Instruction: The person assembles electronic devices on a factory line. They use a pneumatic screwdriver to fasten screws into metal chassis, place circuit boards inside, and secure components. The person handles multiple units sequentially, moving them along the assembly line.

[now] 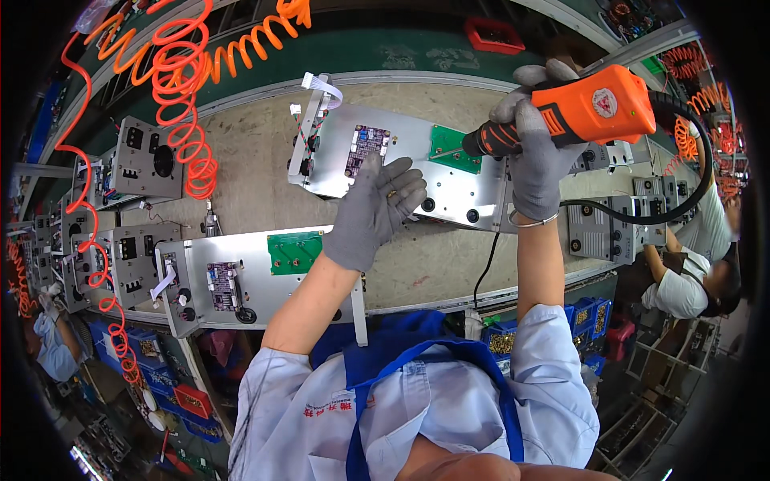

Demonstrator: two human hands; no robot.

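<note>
My right hand (539,152), in a grey glove, grips an orange and black power screwdriver (597,108). Its thin bit reaches left to a green circuit board (451,152) on a silver metal chassis panel (417,172). Over the panel's near edge, my gloved left hand (373,208) is turned palm up with fingers curled, cupping small brass-coloured screws (391,193). Just beyond its fingers, a purple circuit board (368,151) sits on the same panel. A second chassis panel (249,276) lies nearer, left of my left forearm, bearing a green board (294,252) and a purple board (224,286).
Orange coiled air hoses (188,104) hang at left, one ending above the bench (249,184). Grey metal units (148,160) stand on both sides. The driver's black cable (682,210) loops at right. Blue bins (589,317) hold small brass parts. A co-worker (682,280) is at right.
</note>
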